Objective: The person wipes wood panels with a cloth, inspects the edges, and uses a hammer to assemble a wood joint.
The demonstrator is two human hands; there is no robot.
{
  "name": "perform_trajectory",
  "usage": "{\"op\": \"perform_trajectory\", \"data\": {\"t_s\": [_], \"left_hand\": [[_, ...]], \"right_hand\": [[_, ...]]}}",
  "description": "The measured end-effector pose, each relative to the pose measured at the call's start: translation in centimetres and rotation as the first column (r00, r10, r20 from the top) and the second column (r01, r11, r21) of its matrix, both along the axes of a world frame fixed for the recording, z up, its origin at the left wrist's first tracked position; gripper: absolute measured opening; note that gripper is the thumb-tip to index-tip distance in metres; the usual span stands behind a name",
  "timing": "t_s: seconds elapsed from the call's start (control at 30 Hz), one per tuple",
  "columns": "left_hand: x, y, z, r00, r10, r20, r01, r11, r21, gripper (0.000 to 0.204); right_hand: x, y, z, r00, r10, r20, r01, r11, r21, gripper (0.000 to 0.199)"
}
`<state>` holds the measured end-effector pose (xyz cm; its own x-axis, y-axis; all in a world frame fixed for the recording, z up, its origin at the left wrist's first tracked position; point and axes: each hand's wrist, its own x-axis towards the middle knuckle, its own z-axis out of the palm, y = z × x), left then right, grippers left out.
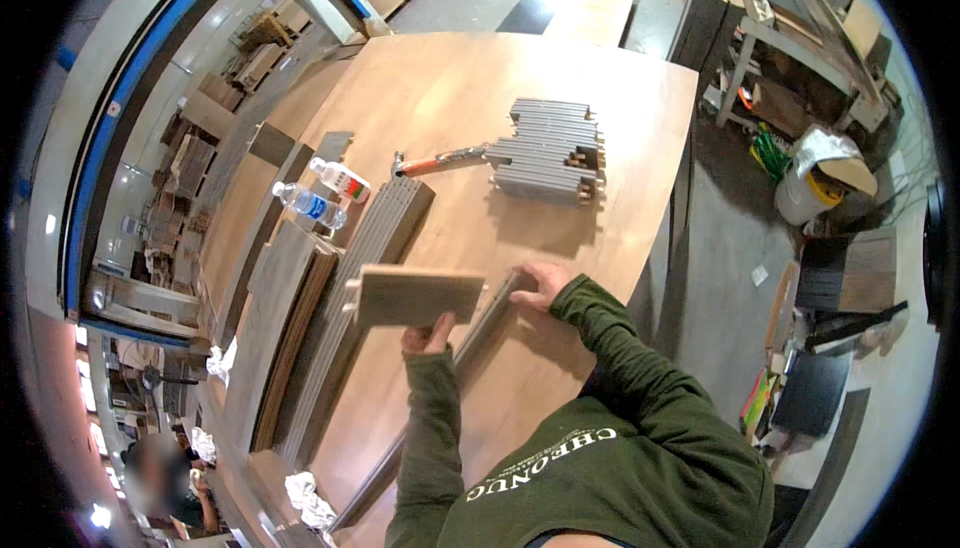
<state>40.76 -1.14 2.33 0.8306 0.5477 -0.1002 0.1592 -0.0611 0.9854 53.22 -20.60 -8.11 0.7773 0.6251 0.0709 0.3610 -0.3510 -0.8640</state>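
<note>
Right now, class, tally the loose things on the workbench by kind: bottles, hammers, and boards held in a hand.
Plastic bottles: 2 (clear one, white one)
Hammers: 1
Held boards: 1, in the left hand
Total: 4

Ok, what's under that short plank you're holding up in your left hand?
The short plank in the left hand hangs over the stack of long grey planks and bare wooden table. The part of the stack directly beneath it is covered, so anything there cannot be seen.
</note>
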Motion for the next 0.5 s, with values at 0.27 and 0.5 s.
{"op": "perform_trajectory", "data": {"t_s": [0.27, 0.5], "left_hand": [[4.6, -1.2, -4.2, 0.99, -0.139, -0.02, 0.14, 0.976, 0.168, 0.022], [3.6, -0.3, -4.5, 0.977, -0.209, -0.043, 0.212, 0.941, 0.263, 0.025]], "right_hand": [[0.0, 0.5, -0.8, 0.995, -0.071, 0.074, 0.071, 0.997, -0.004, 0.042], [-0.2, 0.3, 0.0, 0.999, -0.04, 0.033, 0.041, 0.999, -0.005, 0.04]]}}
